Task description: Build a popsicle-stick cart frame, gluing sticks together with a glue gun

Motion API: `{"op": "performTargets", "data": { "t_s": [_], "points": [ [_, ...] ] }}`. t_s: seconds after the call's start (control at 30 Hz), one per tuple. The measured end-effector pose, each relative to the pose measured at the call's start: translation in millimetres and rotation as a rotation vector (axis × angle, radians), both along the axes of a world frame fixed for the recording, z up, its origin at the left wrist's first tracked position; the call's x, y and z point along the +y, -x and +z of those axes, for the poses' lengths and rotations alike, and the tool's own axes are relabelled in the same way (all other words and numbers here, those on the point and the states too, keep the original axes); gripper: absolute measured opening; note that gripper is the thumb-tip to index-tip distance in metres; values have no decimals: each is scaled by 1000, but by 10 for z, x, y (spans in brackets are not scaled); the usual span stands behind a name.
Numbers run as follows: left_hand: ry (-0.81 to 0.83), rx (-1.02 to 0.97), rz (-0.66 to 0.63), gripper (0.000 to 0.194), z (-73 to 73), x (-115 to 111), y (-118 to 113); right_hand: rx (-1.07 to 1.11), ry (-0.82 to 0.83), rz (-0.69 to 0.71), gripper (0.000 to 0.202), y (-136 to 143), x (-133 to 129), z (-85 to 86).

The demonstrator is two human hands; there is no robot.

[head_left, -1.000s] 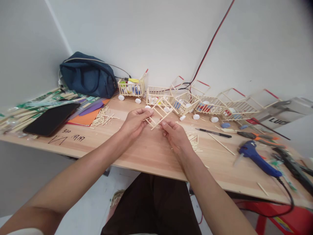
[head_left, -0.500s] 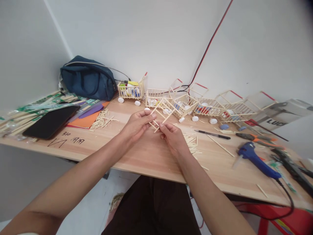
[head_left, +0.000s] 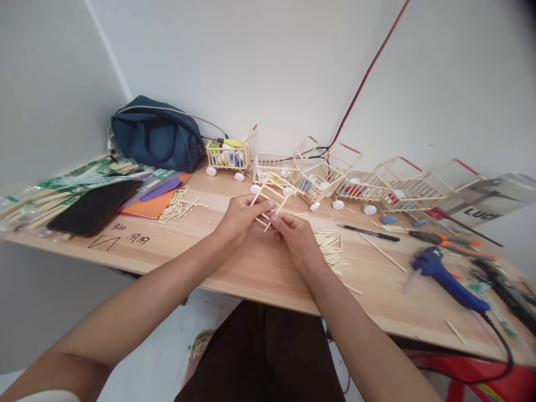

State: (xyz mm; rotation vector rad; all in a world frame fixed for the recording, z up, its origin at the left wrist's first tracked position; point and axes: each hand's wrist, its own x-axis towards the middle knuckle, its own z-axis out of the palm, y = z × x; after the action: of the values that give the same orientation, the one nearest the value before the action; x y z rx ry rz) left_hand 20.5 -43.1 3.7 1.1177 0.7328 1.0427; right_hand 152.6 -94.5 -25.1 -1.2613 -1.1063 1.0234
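Observation:
Between my two hands is a small frame of thin wooden sticks [head_left: 281, 185], raised above the table and tilted. My left hand [head_left: 244, 216] pinches its left side, thumb on top. On the lower right, my right hand [head_left: 294, 233] grips the same frame between thumb and fingers; the fingertips are partly hidden. Just behind it stand several miniature stick shopping carts [head_left: 228, 156] with white wheels and red-tipped handles. A loose pile of short cut sticks [head_left: 331, 251] lies beside my right hand, and another stick pile [head_left: 181, 202] is left of my left hand.
At left lie a black phone [head_left: 94, 206], coloured paper sheets [head_left: 146, 205], bagged sticks [head_left: 37, 204] and a blue bag [head_left: 158, 134]. On the right are a black pen [head_left: 368, 233], pliers [head_left: 450, 243] and a blue glue gun [head_left: 450, 279] with its cord over the table edge.
The stick frame has turned slightly in my fingers and is tilted differently. Both hands keep hold of it. The whole view has shifted a little, moving the table things rightward in the picture.

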Motion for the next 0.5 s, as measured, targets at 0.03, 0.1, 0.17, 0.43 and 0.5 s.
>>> {"op": "performTargets", "data": {
  "t_s": [0.03, 0.1, 0.17, 0.43, 0.5],
  "points": [
    [2, 0, 11, 30, -4, 1, -2, -5, 3, 0, 32, 5, 3, -1],
    [-3, -4, 26, 30, -13, 3, -6, -14, -1, 5, 32, 14, 7, -2],
    [-10, -9, 36, 30, -19, 7, -10, -21, -7, 11, 33, 21, 7, 0],
    [32, -7, 73, 32, -26, 25, -31, -23, -24, 19, 31, 27, 6, 1],
    [39, -13, 77, 33, -24, 19, -34, -3, -30, 28, 31, 27, 12, -10]
  ]
}}
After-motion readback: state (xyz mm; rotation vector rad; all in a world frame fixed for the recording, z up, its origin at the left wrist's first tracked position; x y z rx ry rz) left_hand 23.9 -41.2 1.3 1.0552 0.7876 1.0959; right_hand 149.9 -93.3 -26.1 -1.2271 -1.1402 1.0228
